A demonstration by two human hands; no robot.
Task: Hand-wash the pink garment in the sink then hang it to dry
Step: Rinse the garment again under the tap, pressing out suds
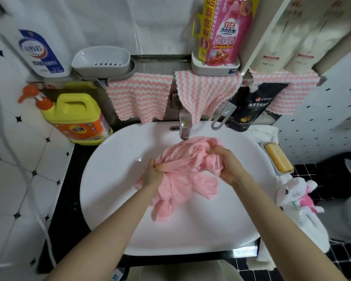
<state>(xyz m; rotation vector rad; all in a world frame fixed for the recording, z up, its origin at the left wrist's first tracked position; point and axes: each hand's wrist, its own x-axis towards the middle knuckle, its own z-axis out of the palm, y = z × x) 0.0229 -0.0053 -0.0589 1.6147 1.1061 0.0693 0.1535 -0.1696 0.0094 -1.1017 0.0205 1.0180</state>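
I judge the washing step under way, the hanging not yet begun. My left hand (153, 175) grips a bunched fold of the pink garment (182, 179), and my right hand (228, 164) clamps another fold just beside the faucet (184, 126). The garment lies crumpled in the white sink (114, 179), wet-looking and glossy, one end trailing toward me. Next, I expect, the folds need rubbing together, then wringing.

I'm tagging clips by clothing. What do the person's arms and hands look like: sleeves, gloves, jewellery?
Two bare arms, no sleeves in view up to the frame's edge. The left hand and right hand wear no gloves; no watch or bracelet on either wrist. Fingers are partly hidden, so rings cannot be ruled out.
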